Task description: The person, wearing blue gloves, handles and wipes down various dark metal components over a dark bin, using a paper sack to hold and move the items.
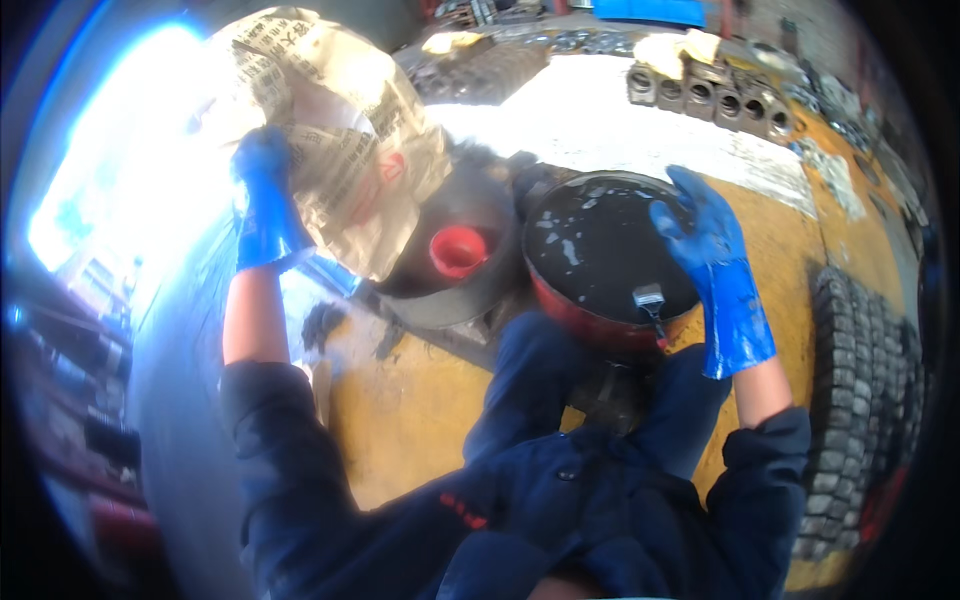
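Your left hand [262, 165] | fingers closed on the paper bag [385, 150] | your right hand [703, 228] | fingers apart by the red pot [588, 322]

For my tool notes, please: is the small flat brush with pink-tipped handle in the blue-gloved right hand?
No, the brush lies at the near edge of the round red basin, apart from the right hand.

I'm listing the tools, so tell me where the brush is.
In the head view, the brush is right of centre, at the near rim of the red tub, below and left of the right hand.
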### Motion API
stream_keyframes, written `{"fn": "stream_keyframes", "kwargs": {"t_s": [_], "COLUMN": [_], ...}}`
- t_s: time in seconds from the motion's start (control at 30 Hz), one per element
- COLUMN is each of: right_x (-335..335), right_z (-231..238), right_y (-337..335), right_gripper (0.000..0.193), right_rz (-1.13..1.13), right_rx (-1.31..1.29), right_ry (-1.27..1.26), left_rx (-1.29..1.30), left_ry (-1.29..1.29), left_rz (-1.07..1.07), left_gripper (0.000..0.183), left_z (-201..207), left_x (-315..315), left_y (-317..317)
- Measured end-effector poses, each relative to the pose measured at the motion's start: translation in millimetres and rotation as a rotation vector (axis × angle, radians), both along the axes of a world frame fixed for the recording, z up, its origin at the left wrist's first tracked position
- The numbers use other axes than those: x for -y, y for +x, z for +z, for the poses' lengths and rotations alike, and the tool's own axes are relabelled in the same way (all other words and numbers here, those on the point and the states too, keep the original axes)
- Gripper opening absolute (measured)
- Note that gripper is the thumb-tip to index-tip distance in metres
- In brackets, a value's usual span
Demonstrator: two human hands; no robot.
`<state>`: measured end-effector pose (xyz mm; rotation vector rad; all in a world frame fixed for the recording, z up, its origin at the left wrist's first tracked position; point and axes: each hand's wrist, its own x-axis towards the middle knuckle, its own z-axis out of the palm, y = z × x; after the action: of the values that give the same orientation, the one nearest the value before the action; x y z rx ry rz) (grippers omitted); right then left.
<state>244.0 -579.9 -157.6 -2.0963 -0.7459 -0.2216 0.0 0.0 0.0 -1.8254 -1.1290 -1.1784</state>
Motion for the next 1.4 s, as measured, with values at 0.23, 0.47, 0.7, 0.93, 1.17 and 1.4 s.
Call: {"fn": "stream_keyframes", "kwargs": {"t_s": [0.23, 0.47, 0.7, 0.93, 1.17, 1.4], "right_x": [38, 63, 232, 297, 406, 410], "right_z": [38, 49, 47, 61, 16, 45], "right_y": [7, 38, 71, 30, 16, 24], "right_gripper": [0.076, 0.086, 0.085, 0.083, 0.055, 0.032], "right_rz": [-0.273, -0.587, -1.024, -0.979, -1.278, -1.43], "right_rx": [0.28, 0.627, 0.965, 1.135, 0.967, 0.018], "right_ry": [0.062, 0.063, -0.291, -0.513, -0.897, -0.686], "left_rx": [0.173, 0.282, 0.114, 0.034, -0.098, -0.224], "left_ry": [-0.592, -0.603, -1.182, -1.303, -1.455, -1.552], "left_rz": [-0.627, -1.327, -1.718, -1.966, -1.913, -2.114], "left_gripper": [0.05, 0.041, 0.039, 0.03, 0.033, 0.018], "left_z": [33, -63, -93, -162, -190, -289], "left_x": [213, 297, 582, 665, 724, 736], "left_y": [144, 313, 295, 304, 253, 274]}}
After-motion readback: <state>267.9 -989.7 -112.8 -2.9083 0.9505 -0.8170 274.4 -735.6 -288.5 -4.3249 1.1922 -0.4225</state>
